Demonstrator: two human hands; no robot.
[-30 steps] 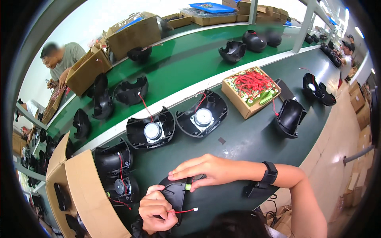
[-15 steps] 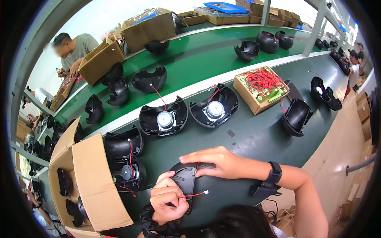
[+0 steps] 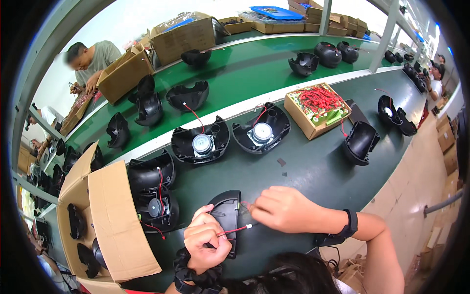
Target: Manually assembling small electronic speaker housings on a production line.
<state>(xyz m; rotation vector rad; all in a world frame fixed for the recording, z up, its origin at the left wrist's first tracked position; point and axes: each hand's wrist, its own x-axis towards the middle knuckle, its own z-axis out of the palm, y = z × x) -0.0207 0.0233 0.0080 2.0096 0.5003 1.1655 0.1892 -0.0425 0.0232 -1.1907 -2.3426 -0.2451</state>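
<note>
My left hand (image 3: 206,241) is closed around a curved black plastic shell half (image 3: 228,211), holding it tilted over the bench. Out of these fingers runs a red wire (image 3: 234,231) ending in a small white connector (image 3: 248,226). Just right of the shell's straight edge, my right hand (image 3: 281,209) pinches a thin red wire (image 3: 245,205) by that edge. A small greenish piece shows where this wire meets the shell. The inside of the shell under my left fingers is hidden.
Two shells with round speakers (image 3: 203,145) (image 3: 262,133) lie ahead on the dark green bench. An open carton (image 3: 122,220) stands left, beside stacked shells (image 3: 152,169). A box of red-wired parts (image 3: 313,128) sits farther back. A green conveyor (image 3: 235,63) carries more shells. Other people work beyond.
My right hand has drawn away from the shell's top to the right, going from spread fingers on the shell to a pinch on the red wire. The left hand keeps its grip.
</note>
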